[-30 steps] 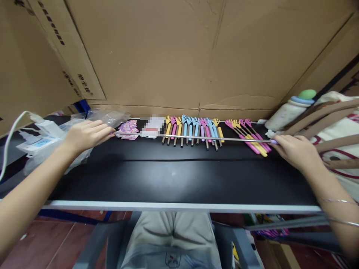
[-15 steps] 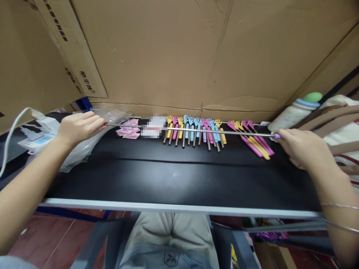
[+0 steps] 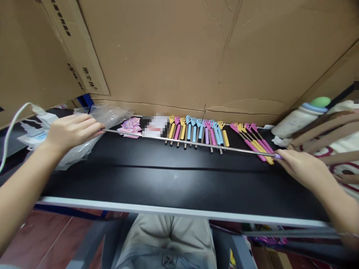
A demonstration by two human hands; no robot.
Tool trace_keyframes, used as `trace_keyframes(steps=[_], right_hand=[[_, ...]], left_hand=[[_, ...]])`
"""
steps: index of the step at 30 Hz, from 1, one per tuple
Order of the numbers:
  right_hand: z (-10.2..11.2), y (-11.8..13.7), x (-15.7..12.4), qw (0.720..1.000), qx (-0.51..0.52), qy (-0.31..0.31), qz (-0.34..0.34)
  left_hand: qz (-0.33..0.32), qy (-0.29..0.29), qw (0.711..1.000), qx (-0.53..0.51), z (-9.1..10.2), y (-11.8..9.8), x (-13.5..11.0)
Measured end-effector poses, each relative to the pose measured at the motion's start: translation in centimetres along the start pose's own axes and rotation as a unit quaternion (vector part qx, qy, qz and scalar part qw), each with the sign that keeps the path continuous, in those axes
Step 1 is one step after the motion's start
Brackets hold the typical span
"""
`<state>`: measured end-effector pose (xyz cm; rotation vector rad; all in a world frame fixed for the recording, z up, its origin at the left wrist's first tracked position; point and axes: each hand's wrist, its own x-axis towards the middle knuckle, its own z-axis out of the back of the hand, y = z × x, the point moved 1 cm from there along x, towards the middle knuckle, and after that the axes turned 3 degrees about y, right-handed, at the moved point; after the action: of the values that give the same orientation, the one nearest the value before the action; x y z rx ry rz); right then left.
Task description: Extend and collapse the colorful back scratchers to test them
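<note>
A long thin metal rod (image 3: 187,142) is stretched out across the black table (image 3: 174,183), above the rows of small tools. My left hand (image 3: 71,130) pinches the rod's left end, fingers closed. My right hand (image 3: 304,170) grips the purple handle at its right end. Under the rod lies a row of several collapsed back scratchers (image 3: 196,134) with yellow, pink, blue and purple grips and hand-shaped heads. A second loose bunch of pink and yellow ones (image 3: 254,144) lies to the right, close to my right hand.
Clear plastic bags (image 3: 92,123) and a white power strip with its cable (image 3: 30,130) sit at the left. Small pink packets (image 3: 130,128) lie near the middle. A white bottle with a green cap (image 3: 300,117) and a striped bag (image 3: 333,145) stand at the right. Cardboard boxes (image 3: 179,52) form the back wall.
The rod has been pulled out longer: my left hand has moved further left and my right hand further right and toward me, so the rod now slants down to the right.
</note>
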<state>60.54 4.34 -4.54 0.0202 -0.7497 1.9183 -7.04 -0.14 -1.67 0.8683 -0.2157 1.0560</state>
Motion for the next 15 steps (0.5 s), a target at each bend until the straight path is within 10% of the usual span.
trace_keyframes(steps=[8,15], right_hand=[[1.1,2.3,1.5,0.997,0.017,-0.037,0.058],[4.4,9.8,6.2,0.993,0.027,-0.036,0.113]], left_hand=[[-0.002,0.011,1.0,-0.007,0.5,-1.3,0.0],[-0.148,-0.091,0.985,-0.02,0.5,-7.2,4.2]])
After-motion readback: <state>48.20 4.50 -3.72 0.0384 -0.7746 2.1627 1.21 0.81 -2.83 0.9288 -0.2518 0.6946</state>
